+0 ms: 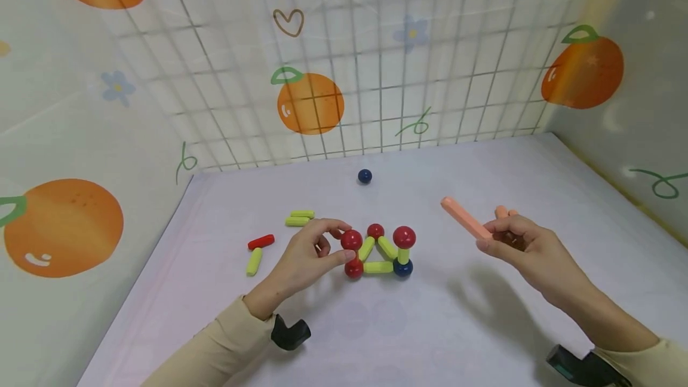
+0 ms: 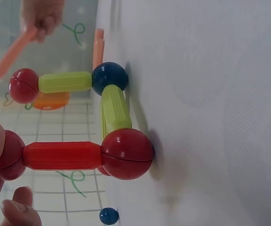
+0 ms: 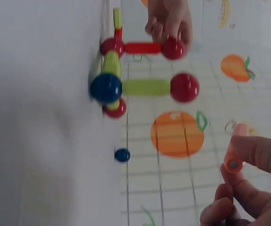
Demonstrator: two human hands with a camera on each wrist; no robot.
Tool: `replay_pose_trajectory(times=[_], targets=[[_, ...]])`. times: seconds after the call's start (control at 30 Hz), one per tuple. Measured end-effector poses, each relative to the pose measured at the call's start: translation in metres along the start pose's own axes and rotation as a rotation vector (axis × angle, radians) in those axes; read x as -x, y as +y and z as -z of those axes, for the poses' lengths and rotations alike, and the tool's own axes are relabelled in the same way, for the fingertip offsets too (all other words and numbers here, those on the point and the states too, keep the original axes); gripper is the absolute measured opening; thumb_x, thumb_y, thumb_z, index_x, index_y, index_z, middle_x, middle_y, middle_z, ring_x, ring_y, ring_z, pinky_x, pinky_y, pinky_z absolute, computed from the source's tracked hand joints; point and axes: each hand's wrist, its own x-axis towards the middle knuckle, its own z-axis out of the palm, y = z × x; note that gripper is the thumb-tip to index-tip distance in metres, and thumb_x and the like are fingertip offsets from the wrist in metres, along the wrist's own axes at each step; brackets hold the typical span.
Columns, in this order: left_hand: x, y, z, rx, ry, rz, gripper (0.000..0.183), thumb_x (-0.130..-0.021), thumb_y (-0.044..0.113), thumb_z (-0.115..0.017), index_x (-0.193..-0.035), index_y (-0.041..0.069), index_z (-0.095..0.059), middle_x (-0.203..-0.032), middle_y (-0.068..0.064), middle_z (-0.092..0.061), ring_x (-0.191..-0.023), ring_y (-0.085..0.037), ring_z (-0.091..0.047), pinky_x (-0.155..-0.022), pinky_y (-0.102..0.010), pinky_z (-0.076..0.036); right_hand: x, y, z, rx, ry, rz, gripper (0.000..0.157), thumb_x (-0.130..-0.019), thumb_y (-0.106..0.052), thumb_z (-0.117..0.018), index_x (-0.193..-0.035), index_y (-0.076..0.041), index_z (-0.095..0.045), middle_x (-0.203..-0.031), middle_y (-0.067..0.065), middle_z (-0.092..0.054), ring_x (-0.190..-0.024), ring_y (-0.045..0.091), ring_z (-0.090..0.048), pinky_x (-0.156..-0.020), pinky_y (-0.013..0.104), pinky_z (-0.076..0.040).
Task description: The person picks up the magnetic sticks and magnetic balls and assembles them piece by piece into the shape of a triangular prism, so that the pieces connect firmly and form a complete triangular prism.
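Note:
A small structure of magnetic rods and balls stands mid-table. Its base is a triangle of yellow-green rods (image 1: 378, 267) joining two red balls and a dark blue ball (image 1: 402, 267). An upright red rod (image 2: 62, 155) carries a red ball (image 1: 352, 240), which my left hand (image 1: 312, 252) pinches between thumb and fingers. Over the blue ball, an upright yellow-green rod (image 3: 146, 87) bears another red ball (image 1: 404, 237). To the right, my right hand (image 1: 529, 249) holds a long pink magnetic rod (image 1: 464, 218) above the table, its metal-tipped end showing in the right wrist view.
Behind my right hand lie more pink rods (image 1: 501, 212). A loose dark blue ball (image 1: 365, 176) sits toward the back. Left of the structure are two yellow-green rods (image 1: 299, 221), plus a red rod (image 1: 261, 242) beside another yellow-green rod (image 1: 254, 261). Printed curtain walls enclose the table.

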Motion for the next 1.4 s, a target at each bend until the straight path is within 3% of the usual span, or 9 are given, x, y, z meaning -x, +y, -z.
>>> replay_pose_trajectory(times=[0.07,0.13,0.2,0.23,0.3,0.67,0.87,1.1,1.4], targets=[[0.000,0.000,0.000,-0.002,-0.001,0.003,0.042,-0.085,0.025,-0.077,-0.125,0.025,-0.061,-0.110,0.001,-0.061,-0.073,-0.016,-0.050,-0.058,-0.022,-0.042,0.004,-0.008,-0.009,-0.037,-0.031,0.034,0.028,-0.091,-0.027,-0.071,-0.114,-0.011,-0.066,-0.100,0.002,-0.062,-0.151,0.026,-0.021,-0.092,0.016,-0.042],[0.000,0.000,0.000,-0.003,-0.001,0.006,0.042,-0.085,0.025,-0.077,-0.125,0.025,-0.061,-0.110,0.001,-0.061,-0.073,-0.017,-0.050,-0.058,-0.022,-0.042,0.007,-0.015,-0.020,-0.052,-0.055,0.080,0.023,-0.090,-0.025,-0.072,-0.110,-0.014,-0.067,-0.099,0.002,-0.062,-0.149,0.027,-0.025,-0.089,0.018,-0.042],[0.000,0.000,0.000,-0.007,-0.001,0.009,0.043,-0.085,0.026,-0.077,-0.125,0.025,-0.061,-0.110,0.001,-0.061,-0.073,-0.017,-0.050,-0.058,-0.022,-0.042,0.010,-0.021,-0.032,-0.043,-0.068,0.128,0.018,-0.089,-0.023,-0.073,-0.105,-0.017,-0.069,-0.092,0.002,-0.059,-0.124,0.020,-0.049,-0.082,0.023,-0.045],[0.000,0.000,0.000,-0.009,-0.001,0.009,0.043,-0.085,0.026,-0.077,-0.125,0.025,-0.061,-0.110,0.001,-0.061,-0.073,-0.017,-0.050,-0.058,-0.022,-0.042,0.010,-0.023,-0.038,-0.021,-0.074,0.141,0.016,-0.088,-0.024,-0.074,-0.103,-0.021,-0.069,-0.092,0.000,-0.058,-0.106,0.017,-0.053,-0.068,0.022,-0.041],[0.000,0.000,0.000,-0.013,0.001,0.006,0.043,-0.085,0.027,-0.077,-0.125,0.025,-0.061,-0.110,0.002,-0.061,-0.073,-0.017,-0.050,-0.058,-0.022,-0.042,0.010,-0.026,-0.051,-0.004,-0.093,0.150,0.014,-0.086,-0.026,-0.076,-0.099,-0.025,-0.070,-0.091,-0.001,-0.058,-0.078,0.016,-0.048,-0.063,0.026,-0.039],[0.000,0.001,0.001,0.007,-0.001,-0.012,0.042,-0.084,0.027,-0.078,-0.124,0.025,-0.062,-0.109,0.001,-0.061,-0.071,-0.016,-0.049,-0.057,-0.021,-0.041,-0.003,-0.024,-0.101,-0.106,-0.221,0.029,0.022,-0.080,-0.027,-0.080,-0.098,-0.016,-0.072,-0.084,0.005,-0.054,-0.070,0.010,-0.048,-0.057,0.021,-0.038],[0.000,0.001,0.002,0.000,0.000,-0.007,0.042,-0.085,0.026,-0.078,-0.124,0.025,-0.062,-0.109,0.001,-0.062,-0.070,-0.016,-0.049,-0.057,-0.021,-0.041,-0.008,-0.022,-0.108,-0.121,-0.232,0.026,0.025,-0.081,-0.025,-0.079,-0.100,-0.011,-0.072,-0.083,0.005,-0.055,-0.069,0.010,-0.047,-0.054,0.020,-0.037],[0.000,0.000,0.002,-0.006,0.005,-0.013,0.042,-0.085,0.026,-0.077,-0.124,0.023,-0.062,-0.109,0.001,-0.062,-0.070,-0.016,-0.049,-0.056,-0.021,-0.041,-0.012,-0.018,-0.112,-0.099,-0.261,-0.057,0.031,-0.079,-0.031,-0.081,-0.101,-0.011,-0.072,-0.085,0.006,-0.056,-0.075,0.017,-0.048,-0.056,0.021,-0.038],[0.000,-0.001,0.002,-0.001,0.005,-0.030,0.041,-0.084,0.025,-0.078,-0.123,0.023,-0.063,-0.108,0.001,-0.062,-0.069,-0.016,-0.048,-0.056,-0.021,-0.040,-0.017,-0.016,-0.114,-0.028,-0.206,-0.135,0.041,-0.077,-0.038,-0.083,-0.097,-0.009,-0.063,-0.078,0.003,-0.052,-0.071,0.016,-0.047,-0.056,0.023,-0.037]])
